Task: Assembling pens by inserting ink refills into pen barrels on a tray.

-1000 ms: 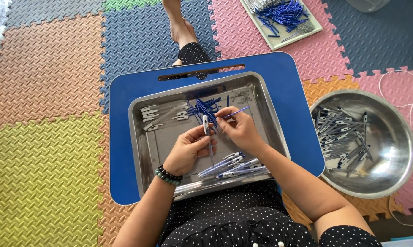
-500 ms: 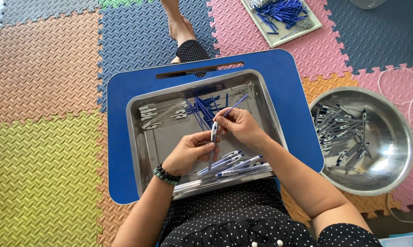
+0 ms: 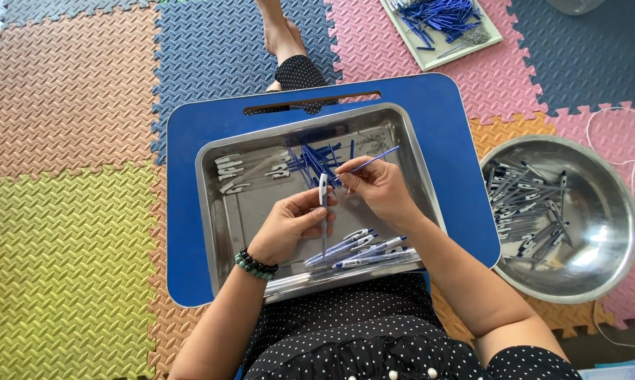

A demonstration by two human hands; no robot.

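Observation:
My left hand [image 3: 289,225] holds a clear pen barrel [image 3: 323,211] upright over a steel tray [image 3: 212,211] that rests on a blue lap board [image 3: 465,176]. My right hand [image 3: 374,190] pinches a thin blue refill [image 3: 377,159] that points up and to the right, its near end close to the barrel's top. In the tray lie a heap of blue refills [image 3: 310,163] at the back, several white clips [image 3: 233,172] at the left, and several finished pens [image 3: 363,248] near my body.
A round steel bowl [image 3: 606,211] with several pens stands on the floor mats at the right. A flat tray of blue refills [image 3: 444,21] lies at the top. A bare foot [image 3: 279,32] stretches beyond the board. White cord [image 3: 634,130] lies at the far right.
Both hands shifted slightly nearer my body. The barrel now stands upright in my left hand, and the blue refill in my right hand has come closer to its top.

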